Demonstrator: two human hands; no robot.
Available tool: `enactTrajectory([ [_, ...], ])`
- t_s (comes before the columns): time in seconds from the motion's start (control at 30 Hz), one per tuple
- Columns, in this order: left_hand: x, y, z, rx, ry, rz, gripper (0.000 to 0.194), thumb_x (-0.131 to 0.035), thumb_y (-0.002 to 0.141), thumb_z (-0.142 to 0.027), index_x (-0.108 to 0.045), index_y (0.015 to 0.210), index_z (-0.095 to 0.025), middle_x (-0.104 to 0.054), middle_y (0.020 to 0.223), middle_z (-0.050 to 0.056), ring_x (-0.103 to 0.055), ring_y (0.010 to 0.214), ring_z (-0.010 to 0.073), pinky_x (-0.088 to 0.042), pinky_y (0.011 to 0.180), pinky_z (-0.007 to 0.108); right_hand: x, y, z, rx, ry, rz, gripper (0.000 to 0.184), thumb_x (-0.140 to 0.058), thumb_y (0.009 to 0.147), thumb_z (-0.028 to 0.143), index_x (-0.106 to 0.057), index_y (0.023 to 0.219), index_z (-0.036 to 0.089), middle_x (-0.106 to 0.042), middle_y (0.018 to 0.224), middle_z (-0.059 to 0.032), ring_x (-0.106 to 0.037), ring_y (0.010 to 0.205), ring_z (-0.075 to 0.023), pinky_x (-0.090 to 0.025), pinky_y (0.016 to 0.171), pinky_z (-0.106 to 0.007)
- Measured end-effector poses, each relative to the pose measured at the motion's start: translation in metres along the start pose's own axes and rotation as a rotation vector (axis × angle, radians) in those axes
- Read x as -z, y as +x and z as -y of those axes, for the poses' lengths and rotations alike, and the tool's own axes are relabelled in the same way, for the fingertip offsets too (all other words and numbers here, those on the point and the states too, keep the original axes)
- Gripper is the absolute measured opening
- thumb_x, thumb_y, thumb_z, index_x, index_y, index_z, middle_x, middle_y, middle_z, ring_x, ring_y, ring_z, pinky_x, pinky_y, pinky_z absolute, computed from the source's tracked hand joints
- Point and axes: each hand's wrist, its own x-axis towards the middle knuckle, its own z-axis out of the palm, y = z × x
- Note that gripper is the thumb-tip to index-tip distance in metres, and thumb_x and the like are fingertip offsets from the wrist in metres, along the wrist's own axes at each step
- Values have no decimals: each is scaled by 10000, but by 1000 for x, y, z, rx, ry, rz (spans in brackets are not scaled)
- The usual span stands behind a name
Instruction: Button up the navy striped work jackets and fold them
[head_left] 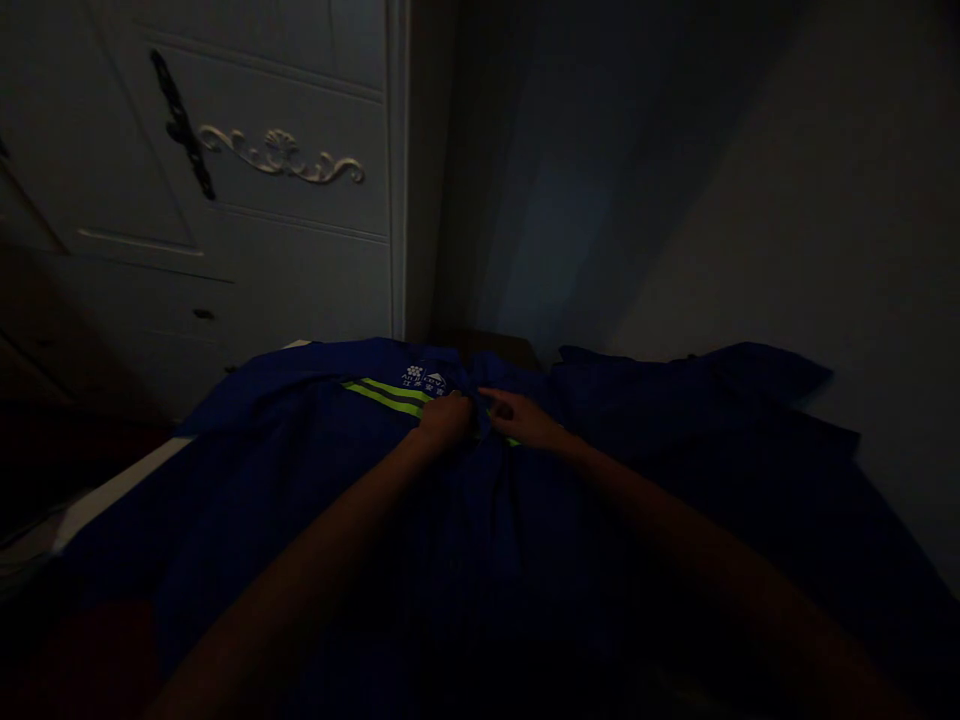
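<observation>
A dark blue work jacket (300,450) lies spread out in front of me, with yellow-green reflective strips and white printed lettering on its chest. My left hand (446,418) is closed on the jacket's front opening, beside the end of the reflective strip. Just to the right, my right hand (523,418) grips the opposite front edge, its index finger reaching toward my left hand. A small gap separates the two hands. Dim light hides the fingertips and whatever fastening lies between them.
A white panelled cabinet door (300,270) with a dark handle (182,125) and a scroll ornament stands behind on the left. More dark blue fabric (712,410) extends to the right beside a plain wall (787,220). A pale edge (127,485) shows beneath the jacket at left.
</observation>
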Motion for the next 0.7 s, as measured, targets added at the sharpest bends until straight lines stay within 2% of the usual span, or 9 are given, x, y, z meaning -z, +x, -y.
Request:
enactTrajectory([
  [0.07,-7,-3,3,-1,-4,-54,307,-441,870,-141,-685,1053,-105,-646,1076,200,-665,936,271,-489,781,332,-4,-1,3,114,-130,-58,604,-560,841,168,-454,1436,197,-584,1063,-78,-567,921,-132,-475,859,-276],
  [0.17,-17,-7,11,-23,-28,-135,313,-419,888,-152,-688,1045,-123,-633,1073,165,-654,902,249,-475,764,322,-7,0,7,222,-241,-104,425,-587,854,178,-605,1278,199,-506,1265,-114,-500,1188,-191,-410,1033,-357],
  [0.23,-21,-10,16,-43,-46,-175,283,-440,893,-178,-702,997,-149,-620,1090,135,-641,898,236,-467,772,319,-6,2,9,255,-286,-114,258,-609,857,201,-676,1105,185,-445,1385,-117,-421,1305,-227,-352,1088,-410],
  [0.3,-23,-11,20,-57,-82,-222,260,-463,901,-217,-711,961,-166,-602,1125,116,-630,900,222,-463,788,315,-1,5,9,290,-342,-85,142,-606,859,202,-676,980,177,-420,1443,-104,-372,1358,-255,-313,1088,-467],
  [0.4,-24,-11,23,-92,-212,-325,249,-488,909,-254,-720,946,-172,-583,1173,107,-620,917,211,-462,822,314,7,7,7,310,-388,-31,150,-553,860,135,-641,972,182,-542,1344,-87,-413,1335,-247,-280,1057,-485],
  [0.5,-25,-9,24,-159,-328,-403,226,-515,903,-255,-717,939,-160,-569,1253,111,-608,987,217,-458,872,319,14,8,3,268,-393,-104,194,-553,836,117,-637,997,184,-652,1134,-65,-526,1180,-208,-258,1042,-438],
  [0.6,-25,-6,25,-233,-346,-381,226,-490,916,-223,-698,972,-156,-633,1134,100,-608,985,205,-456,879,310,16,8,-2,269,-395,-169,203,-590,829,167,-659,1018,195,-662,1066,-50,-537,1080,-191,-255,1020,-401],
  [0.7,-23,-5,25,-250,-269,-325,263,-435,917,-146,-682,1006,-156,-655,1014,81,-615,913,186,-459,829,293,14,8,-7,317,-344,-154,230,-583,862,203,-685,1067,227,-671,1050,-37,-530,1063,-184,-260,991,-381],
])
